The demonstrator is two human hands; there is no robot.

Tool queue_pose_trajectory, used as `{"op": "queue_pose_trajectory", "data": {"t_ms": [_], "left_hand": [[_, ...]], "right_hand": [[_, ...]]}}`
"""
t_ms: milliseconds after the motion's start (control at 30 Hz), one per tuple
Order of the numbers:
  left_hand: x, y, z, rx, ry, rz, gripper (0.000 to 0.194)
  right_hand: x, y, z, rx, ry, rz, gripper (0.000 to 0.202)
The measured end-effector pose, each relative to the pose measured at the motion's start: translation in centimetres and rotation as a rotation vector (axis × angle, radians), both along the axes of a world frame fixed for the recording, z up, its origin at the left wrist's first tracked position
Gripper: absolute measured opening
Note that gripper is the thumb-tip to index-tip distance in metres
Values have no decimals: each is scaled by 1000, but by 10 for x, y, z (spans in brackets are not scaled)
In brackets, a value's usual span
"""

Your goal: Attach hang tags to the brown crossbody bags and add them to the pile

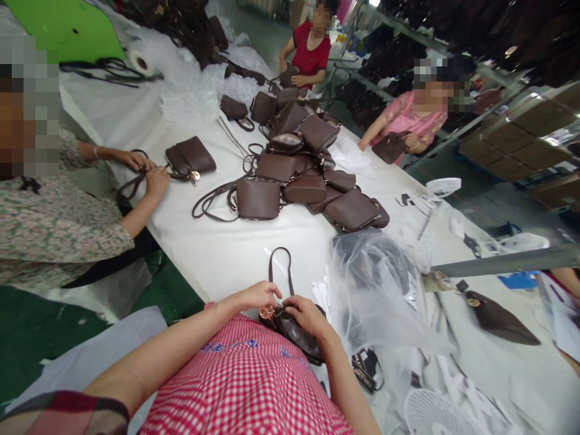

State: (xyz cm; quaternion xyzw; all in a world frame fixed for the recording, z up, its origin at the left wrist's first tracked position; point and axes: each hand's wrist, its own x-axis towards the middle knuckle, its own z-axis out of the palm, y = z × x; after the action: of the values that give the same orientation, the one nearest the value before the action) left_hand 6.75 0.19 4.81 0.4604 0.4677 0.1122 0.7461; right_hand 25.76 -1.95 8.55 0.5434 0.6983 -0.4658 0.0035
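Observation:
A small dark brown handbag (301, 334) rests against my checked apron at the near edge of the table. Its thin strap (290, 266) stands up in a loop away from me, and a round gold charm (266, 312) hangs at its left end. My left hand (261, 295) is at the bag's top by the strap's base, fingers curled in; the exact spot they pinch is too small to see. My right hand (306, 313) lies over the top opening, its fingers closed on the edge. The bag's lower side is partly hidden by my right forearm.
Several brown handbags (258, 199) are heaped mid-table (217, 241). To my right lie a clear plastic bag (376, 284), black tags (366, 370) and a white fan (432, 414). A co-worker's hands (156, 181) handle a strap at left; two other people hold bags across the table.

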Motion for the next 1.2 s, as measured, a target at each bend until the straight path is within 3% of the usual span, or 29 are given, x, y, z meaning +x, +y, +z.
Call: {"op": "queue_pose_trajectory", "data": {"t_ms": [133, 233, 433, 633, 800, 867, 1000, 1100, 1200], "left_hand": [[0, -2, -5, -20, 4, -16, 30], [2, -4, -10, -59, -33, -98, 36], [7, -4, -19, -106, -167, -190, 42], [-2, -8, -33, -364, -379, -147, 35], [2, -14, -39, 104, 10, -110, 16], [6, -16, -38, 217, 116, -68, 9], [3, -18, -29, 318, 265, 37, 21], [-4, -16, -17, 512, 378, 109, 40], [-5, -14, -5, 632, 343, 24, 44]], "right_hand": [[7, 2, 1, -122, 26, 3, 29], [9, 2, -1, -163, 1, 8, 22], [8, 1, 0, 61, -33, -4, 17], [9, 0, -6, 157, 132, -80, 16], [6, -4, -13, 196, 166, -169, 16], [4, -4, -12, 214, 156, -180, 17], [5, -3, -10, 228, 131, -223, 18], [7, -3, -11, 253, 125, -263, 20], [8, -3, -13, 266, 148, -307, 22]]}}
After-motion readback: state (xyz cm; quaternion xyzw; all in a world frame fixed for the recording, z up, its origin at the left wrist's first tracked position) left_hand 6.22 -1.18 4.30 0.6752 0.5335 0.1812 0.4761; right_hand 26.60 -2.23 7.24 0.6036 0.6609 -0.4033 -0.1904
